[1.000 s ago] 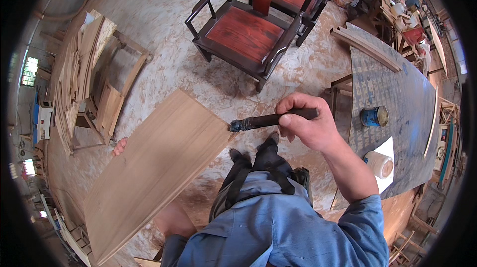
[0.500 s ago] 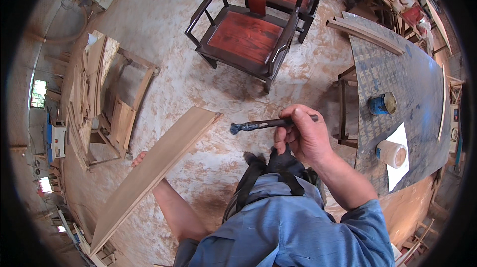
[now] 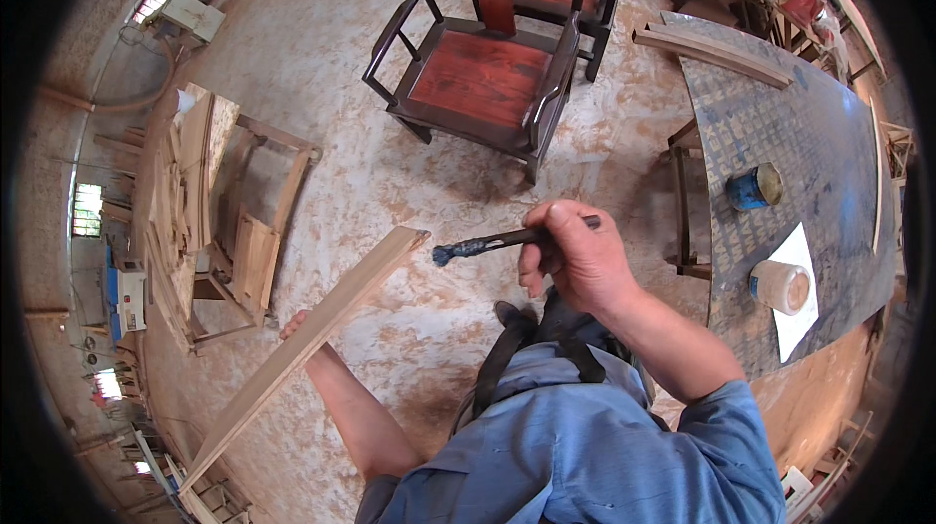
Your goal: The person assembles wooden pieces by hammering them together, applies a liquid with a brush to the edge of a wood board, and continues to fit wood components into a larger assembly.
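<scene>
A long light-brown wooden board [image 3: 310, 340] slants up from the lower left, gripped by my left hand [image 3: 295, 325]. The board hides most of that hand; only fingertips show past its far edge. In my right hand [image 3: 575, 256] is a dark-handled paintbrush [image 3: 487, 242], held between thumb and fingers. Its bristles look clumped with dark blue-black stuff. They point left, close to the board's upper end but apart from it.
Ahead stands a dark armchair [image 3: 478, 71] with a red seat, another behind it. On the right, a dark-topped table [image 3: 829, 173] bears a blue can [image 3: 753, 187], a white tub [image 3: 780, 287] on paper, and wooden strips [image 3: 717, 54]. A wooden frame [image 3: 278, 217] with stacked planks stands left.
The board has turned more edge-on, showing less of its broad face. My right hand and the paintbrush have moved slightly left, nearer to the board's end.
</scene>
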`<state>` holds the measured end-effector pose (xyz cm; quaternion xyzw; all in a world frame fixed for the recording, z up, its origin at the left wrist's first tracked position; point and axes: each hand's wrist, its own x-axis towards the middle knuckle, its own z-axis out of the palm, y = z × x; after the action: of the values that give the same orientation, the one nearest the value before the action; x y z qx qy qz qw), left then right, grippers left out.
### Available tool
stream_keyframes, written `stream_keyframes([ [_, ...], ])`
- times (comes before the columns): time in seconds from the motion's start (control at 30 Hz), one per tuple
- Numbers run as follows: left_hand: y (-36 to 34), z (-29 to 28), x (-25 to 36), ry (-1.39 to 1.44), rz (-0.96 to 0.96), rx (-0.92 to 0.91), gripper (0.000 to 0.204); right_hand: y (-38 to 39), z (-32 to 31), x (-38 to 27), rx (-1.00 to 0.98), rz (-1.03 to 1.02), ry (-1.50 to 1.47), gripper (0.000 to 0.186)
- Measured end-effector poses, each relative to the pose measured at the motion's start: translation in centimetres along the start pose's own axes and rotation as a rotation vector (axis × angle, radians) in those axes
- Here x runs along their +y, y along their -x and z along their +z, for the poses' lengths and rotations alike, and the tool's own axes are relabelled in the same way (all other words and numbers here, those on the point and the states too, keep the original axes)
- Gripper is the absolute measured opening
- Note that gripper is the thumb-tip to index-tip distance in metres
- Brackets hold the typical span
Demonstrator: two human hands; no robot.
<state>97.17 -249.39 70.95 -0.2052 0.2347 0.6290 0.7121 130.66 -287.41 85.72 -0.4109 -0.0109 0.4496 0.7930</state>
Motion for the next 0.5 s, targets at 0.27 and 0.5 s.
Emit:
stream_keyframes([
  [0.27,5.6,3.0,-5.6,-0.354,0.436,0.22,0.033,-1.0,0.3,0.4,-0.021,-0.096,-0.173,0.037],
  [0.5,9.0,3.8,-8.5,-0.438,0.473,0.259,0.048,-1.9,2.0,1.2,-0.019,-0.063,-0.117,0.036],
])
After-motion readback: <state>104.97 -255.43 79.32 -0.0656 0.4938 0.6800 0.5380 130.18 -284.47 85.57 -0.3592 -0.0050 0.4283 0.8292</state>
